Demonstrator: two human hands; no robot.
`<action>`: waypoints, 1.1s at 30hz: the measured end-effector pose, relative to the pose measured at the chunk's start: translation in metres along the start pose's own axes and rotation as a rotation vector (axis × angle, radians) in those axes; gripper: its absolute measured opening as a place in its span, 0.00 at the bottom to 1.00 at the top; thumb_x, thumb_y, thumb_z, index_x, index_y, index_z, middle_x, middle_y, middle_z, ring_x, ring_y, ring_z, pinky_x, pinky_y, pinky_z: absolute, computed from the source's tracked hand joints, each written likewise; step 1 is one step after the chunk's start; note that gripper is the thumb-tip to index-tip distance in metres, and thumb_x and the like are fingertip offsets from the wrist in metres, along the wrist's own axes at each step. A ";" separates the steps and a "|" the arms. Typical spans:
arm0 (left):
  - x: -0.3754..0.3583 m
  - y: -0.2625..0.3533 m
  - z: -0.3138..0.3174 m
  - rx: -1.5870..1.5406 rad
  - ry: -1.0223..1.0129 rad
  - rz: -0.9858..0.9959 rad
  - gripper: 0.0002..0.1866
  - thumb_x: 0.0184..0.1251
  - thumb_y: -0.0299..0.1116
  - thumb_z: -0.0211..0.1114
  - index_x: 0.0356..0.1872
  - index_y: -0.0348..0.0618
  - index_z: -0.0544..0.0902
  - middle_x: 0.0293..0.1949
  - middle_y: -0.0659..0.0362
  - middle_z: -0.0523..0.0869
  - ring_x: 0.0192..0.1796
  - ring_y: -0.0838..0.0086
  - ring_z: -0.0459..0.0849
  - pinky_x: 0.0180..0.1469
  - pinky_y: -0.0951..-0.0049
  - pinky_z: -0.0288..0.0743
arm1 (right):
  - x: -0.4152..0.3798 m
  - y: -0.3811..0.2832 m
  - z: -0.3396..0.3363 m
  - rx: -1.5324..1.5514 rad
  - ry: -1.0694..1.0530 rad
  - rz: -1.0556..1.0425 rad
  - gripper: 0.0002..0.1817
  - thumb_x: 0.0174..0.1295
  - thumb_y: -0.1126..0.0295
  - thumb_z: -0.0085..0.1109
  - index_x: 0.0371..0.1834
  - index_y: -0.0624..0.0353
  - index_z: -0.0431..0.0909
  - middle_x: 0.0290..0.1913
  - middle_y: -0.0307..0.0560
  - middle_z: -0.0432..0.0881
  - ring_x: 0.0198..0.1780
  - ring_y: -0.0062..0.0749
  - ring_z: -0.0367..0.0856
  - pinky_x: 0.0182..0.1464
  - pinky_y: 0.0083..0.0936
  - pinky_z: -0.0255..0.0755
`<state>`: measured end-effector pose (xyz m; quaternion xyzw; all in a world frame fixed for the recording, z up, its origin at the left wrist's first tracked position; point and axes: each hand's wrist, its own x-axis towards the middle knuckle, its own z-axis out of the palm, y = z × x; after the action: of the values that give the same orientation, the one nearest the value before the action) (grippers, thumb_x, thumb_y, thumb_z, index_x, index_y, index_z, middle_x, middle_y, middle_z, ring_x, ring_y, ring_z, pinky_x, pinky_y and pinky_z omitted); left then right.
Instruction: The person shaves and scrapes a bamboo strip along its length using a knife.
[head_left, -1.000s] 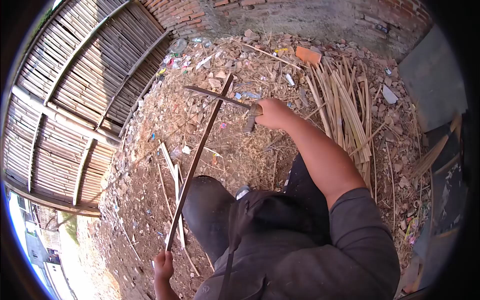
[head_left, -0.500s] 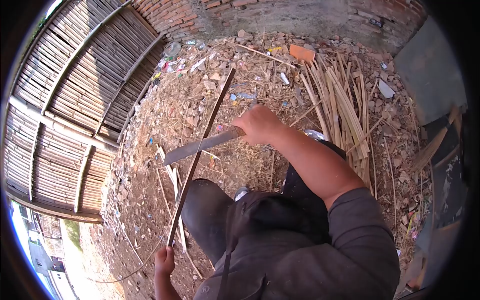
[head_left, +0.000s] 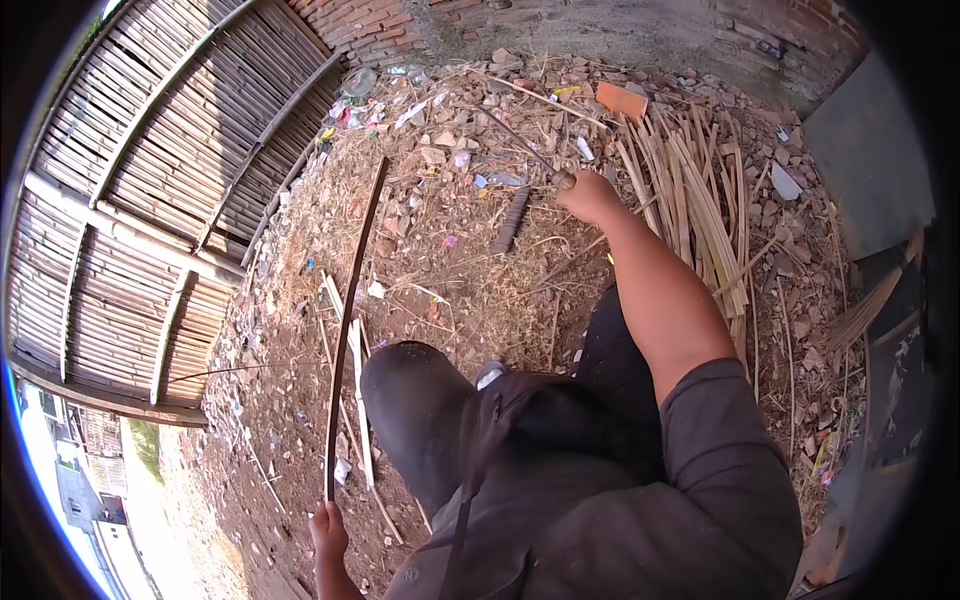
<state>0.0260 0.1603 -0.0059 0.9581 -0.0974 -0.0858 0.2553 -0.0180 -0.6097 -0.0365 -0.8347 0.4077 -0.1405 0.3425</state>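
My left hand (head_left: 328, 530) is closed round the lower end of a long, dark bamboo strip (head_left: 349, 310), which stands up and leans slightly right. Out ahead, my right hand (head_left: 592, 197) grips the handle of a machete (head_left: 522, 143). Its blade is seen nearly edge-on, pointing away to the upper left, apart from the strip. Below the blade, a short dark ribbed bar (head_left: 512, 220) lies on the ground. Pale split bamboo pieces (head_left: 362, 390) lie beside my left knee, partly behind the strip.
A heap of split bamboo (head_left: 690, 200) lies to the right, near an orange tile piece (head_left: 621, 101). Bamboo fencing (head_left: 150, 190) borders the left, and a brick wall (head_left: 600, 40) stands at the back. Rubble and litter cover the ground. A grey panel (head_left: 865, 160) leans at the right.
The machete has swung away from the strip, up and to the right, its blade turning edge-on. The strip's upper end has shifted left. The ribbed bar now shows fully.
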 end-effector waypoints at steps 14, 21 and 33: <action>0.058 0.166 0.067 0.120 0.140 0.267 0.25 0.80 0.52 0.56 0.29 0.39 0.76 0.18 0.48 0.77 0.22 0.52 0.78 0.27 0.54 0.68 | -0.077 -0.080 0.001 -0.023 -0.078 -0.556 0.14 0.54 0.60 0.69 0.39 0.55 0.83 0.32 0.54 0.85 0.38 0.53 0.87 0.41 0.47 0.77; 0.074 0.215 0.089 0.052 0.264 0.346 0.21 0.81 0.47 0.57 0.33 0.39 0.79 0.21 0.46 0.80 0.26 0.49 0.82 0.29 0.52 0.70 | -0.119 -0.129 0.008 -0.242 -0.250 -0.847 0.12 0.54 0.61 0.66 0.39 0.51 0.85 0.31 0.50 0.86 0.37 0.52 0.88 0.42 0.48 0.80; 0.048 0.214 0.085 0.084 0.121 0.390 0.16 0.79 0.41 0.58 0.36 0.39 0.79 0.25 0.45 0.83 0.29 0.45 0.84 0.32 0.50 0.74 | -0.110 -0.111 0.022 -0.210 -0.250 -0.772 0.11 0.50 0.60 0.68 0.32 0.52 0.80 0.28 0.52 0.84 0.35 0.56 0.86 0.39 0.51 0.78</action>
<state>0.0240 -0.0732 0.0240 0.9344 -0.2690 0.0272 0.2321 -0.0110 -0.4657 0.0286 -0.9673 0.0326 -0.1137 0.2245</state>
